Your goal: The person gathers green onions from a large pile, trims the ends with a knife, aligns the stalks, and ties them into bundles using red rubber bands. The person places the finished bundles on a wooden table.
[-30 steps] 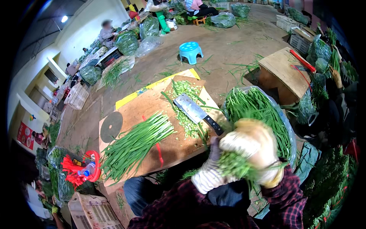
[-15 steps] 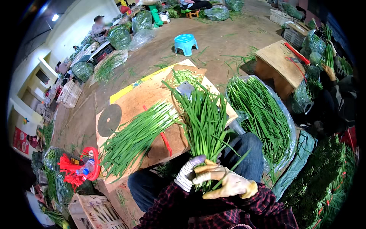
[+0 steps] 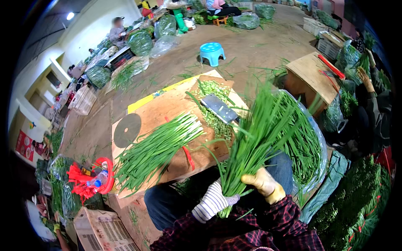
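My left hand (image 3: 211,201), in a striped white glove, is wrapped round the pale stem ends of a bunch of garlic chives (image 3: 253,144). The leaves fan up and to the right, their tips blurred. Against the right side of the bunch is my right hand (image 3: 268,187), in a yellowish glove, its thumb stretched out; some fingers are hidden. A second chive bunch (image 3: 161,146) lies on the wooden board (image 3: 157,113), stems toward the middle. Behind it, a cleaver (image 3: 220,108) rests over chopped pale stem pieces (image 3: 213,88) and a small cutting board.
Loose chives (image 3: 301,144) fill a plastic-lined heap at my right. A red basket (image 3: 109,175) with red ties and a bottle stands left, above a plastic crate (image 3: 106,232). Beyond are a blue stool (image 3: 212,54), a wooden box (image 3: 312,77) and other people.
The held bunch has swung rightward, uncovering the cleaver and chopped pieces. My left hand has dropped slightly with the stems; my right hand has moved up and right, off the stem ends.
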Action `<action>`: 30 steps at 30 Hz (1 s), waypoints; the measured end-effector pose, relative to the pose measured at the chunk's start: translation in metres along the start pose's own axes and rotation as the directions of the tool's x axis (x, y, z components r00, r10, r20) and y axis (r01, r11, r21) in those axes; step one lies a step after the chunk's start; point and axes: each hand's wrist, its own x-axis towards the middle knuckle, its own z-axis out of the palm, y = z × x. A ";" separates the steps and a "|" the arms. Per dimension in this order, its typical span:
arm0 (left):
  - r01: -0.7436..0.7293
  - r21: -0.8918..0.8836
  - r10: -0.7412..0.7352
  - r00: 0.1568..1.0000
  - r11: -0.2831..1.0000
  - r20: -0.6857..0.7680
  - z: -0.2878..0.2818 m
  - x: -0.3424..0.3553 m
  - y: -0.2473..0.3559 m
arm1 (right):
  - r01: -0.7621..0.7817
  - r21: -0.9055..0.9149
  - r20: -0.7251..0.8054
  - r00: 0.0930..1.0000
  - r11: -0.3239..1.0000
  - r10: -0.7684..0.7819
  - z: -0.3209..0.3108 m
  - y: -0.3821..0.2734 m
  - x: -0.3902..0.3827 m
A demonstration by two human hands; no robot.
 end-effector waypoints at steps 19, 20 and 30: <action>-0.563 0.313 0.583 0.812 0.765 0.037 -0.066 0.126 0.177 | 0.515 -0.407 -0.044 0.814 0.754 -0.580 0.056 -0.169 0.120; -0.557 0.447 0.583 0.807 0.700 0.093 -0.075 0.141 0.168 | 0.482 -0.453 -0.053 0.825 0.750 -0.562 0.047 -0.160 0.126; -0.540 0.457 0.579 0.813 0.707 0.063 -0.090 0.175 0.149 | 0.620 0.008 0.156 0.774 0.784 -0.614 0.028 -0.138 0.167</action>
